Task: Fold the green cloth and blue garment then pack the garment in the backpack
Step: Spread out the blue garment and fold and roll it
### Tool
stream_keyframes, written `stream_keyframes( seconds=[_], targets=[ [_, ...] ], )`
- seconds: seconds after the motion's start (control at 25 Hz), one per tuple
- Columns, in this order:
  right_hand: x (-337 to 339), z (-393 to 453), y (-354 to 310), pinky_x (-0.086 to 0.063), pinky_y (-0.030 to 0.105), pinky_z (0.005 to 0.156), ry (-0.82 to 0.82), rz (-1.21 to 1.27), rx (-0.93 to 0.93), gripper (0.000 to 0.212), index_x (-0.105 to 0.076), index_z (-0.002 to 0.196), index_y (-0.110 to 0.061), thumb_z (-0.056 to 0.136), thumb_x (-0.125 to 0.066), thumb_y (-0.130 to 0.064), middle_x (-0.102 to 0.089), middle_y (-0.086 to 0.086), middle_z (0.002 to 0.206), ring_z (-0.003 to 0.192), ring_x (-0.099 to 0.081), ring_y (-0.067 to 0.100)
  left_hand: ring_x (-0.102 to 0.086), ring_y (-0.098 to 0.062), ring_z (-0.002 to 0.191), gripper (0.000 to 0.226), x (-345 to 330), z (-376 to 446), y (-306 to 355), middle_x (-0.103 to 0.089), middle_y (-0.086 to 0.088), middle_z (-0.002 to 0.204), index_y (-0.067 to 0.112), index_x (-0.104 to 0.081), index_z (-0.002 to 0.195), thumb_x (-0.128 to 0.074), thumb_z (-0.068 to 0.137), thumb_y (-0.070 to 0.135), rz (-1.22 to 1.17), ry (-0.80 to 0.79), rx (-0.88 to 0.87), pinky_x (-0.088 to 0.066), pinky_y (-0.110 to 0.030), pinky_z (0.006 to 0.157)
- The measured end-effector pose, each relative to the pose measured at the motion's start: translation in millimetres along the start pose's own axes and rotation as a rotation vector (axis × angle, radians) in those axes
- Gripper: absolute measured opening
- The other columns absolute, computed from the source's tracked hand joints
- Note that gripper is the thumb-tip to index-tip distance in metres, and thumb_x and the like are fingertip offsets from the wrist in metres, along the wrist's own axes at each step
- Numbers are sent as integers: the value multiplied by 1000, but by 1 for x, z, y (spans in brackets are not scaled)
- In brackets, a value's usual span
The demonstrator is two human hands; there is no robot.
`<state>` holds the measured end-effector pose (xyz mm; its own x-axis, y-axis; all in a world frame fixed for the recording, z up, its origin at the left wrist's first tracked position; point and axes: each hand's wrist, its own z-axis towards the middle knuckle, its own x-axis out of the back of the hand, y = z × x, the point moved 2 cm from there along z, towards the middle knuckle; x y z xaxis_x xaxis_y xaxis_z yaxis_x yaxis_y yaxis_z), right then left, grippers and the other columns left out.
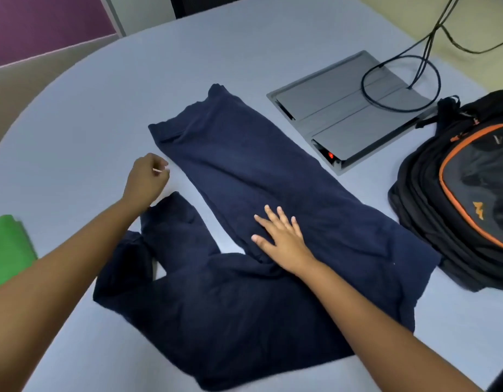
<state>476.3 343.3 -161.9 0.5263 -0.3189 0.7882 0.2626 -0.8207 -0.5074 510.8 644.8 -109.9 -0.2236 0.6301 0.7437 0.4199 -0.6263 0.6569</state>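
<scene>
On the blue garment [244, 171], right hand [281, 239] fingers splay flat; left hand [145, 179] fingers curl closed.

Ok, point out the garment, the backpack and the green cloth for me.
garment [244, 154]: head view, on the upper leg panel.
backpack [431, 210]: head view, on its black side.
green cloth [7, 250]: head view, on its top face at the left edge.

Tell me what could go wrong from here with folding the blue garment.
1. The blue garment lies bent, its lower part bunched under the left arm; folding now may trap creases.
2. The right hand pins only the middle, so the far end could shift.
3. The left hand is closed off the fabric; it holds nothing there.
4. The backpack sits close and could snag the hem.
</scene>
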Motion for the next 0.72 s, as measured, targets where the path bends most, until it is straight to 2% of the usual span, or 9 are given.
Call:
stream_keyframes(
  seconds=[0.04, 0.12, 0.2, 0.28, 0.32, 0.44, 0.56, 0.64, 0.72],
  targets=[
    [-2, -13, 1, 7, 38, 118, 9, 90, -6, 53, -23, 146, -32, 97, -36, -47, -3, -13, 157, 144, 8, 7, -53, -18, 90, 16, 10, -28, -2, -52, -7, 107, 6, -54, 106, -50, 91, 11, 11, 15, -90, -43, -32, 79],
    [-15, -49, 8, 1, 37, 119, 143, 101, -25, 53, -21, 147, -31, 97, -30, -48, -6, -14, 155, 144, 0, 4, -54, -20, 94, 15, 29, -88, -21, -52, -9, 109, 8, -56, 104, -50, 90, 11, -44, 99, -127, -46, -35, 82],
    [-37, -98, 15, -4, 35, 118, 313, -79, -82, 56, -22, 147, -26, 98, -18, -51, -13, -8, 155, 143, -11, 9, -52, -31, 102, 19, 40, -151, -53, -54, -16, 108, 4, -56, 105, -49, 89, 13, 5, 257, -44, -43, -42, 90],
    [-58, -133, 21, -8, 38, 116, 305, -216, -73, 56, -24, 146, -23, 99, -12, -50, -23, -2, 154, 142, -18, 17, -47, -38, 106, 31, 39, -211, -77, -53, -23, 108, -1, -55, 108, -47, 84, 18, 20, 404, 117, -32, -42, 95],
    [-64, -142, 22, -9, 39, 116, 266, -261, -61, 56, -25, 146, -23, 99, -11, -50, -27, -1, 153, 141, -19, 19, -47, -38, 106, 30, 33, -236, -85, -53, -23, 108, 0, -53, 108, -47, 86, 19, -68, 429, 222, -32, -41, 94],
    [-65, -147, 20, -7, 42, 113, 149, -401, -25, 58, -31, 143, -25, 98, -7, -53, -38, -2, 148, 139, -22, 25, -61, -29, 87, 16, 8, -284, -98, -63, -14, 102, 11, -53, 94, -46, 96, 26, -366, 211, 475, -50, -45, 79],
    [-67, -141, 22, -13, 46, 110, 71, -448, -66, 60, -35, 140, -25, 97, -4, -54, -44, -2, 145, 137, -24, 26, -67, -26, 69, 39, -9, -300, -90, -68, -13, 85, 8, -59, 86, -48, 92, 45, -328, -107, 587, -57, -43, 67],
    [-67, -140, 22, -15, 48, 110, 25, -447, -100, 64, -33, 141, -25, 96, 0, -56, -44, -2, 145, 137, -22, 26, -69, -25, 67, 53, -19, -306, -75, -70, -12, 81, 3, -63, 86, -49, 87, 54, -277, -275, 622, -59, -40, 66],
    [-62, -140, 22, -9, 48, 115, 4, -465, -58, 81, -21, 147, -24, 86, 13, -66, -28, -2, 154, 144, -7, 27, -70, -26, 77, 58, -31, -310, -59, -71, -10, 85, 2, -62, 95, -52, 84, 58, -507, -391, 735, -59, -40, 70]
  ],
)
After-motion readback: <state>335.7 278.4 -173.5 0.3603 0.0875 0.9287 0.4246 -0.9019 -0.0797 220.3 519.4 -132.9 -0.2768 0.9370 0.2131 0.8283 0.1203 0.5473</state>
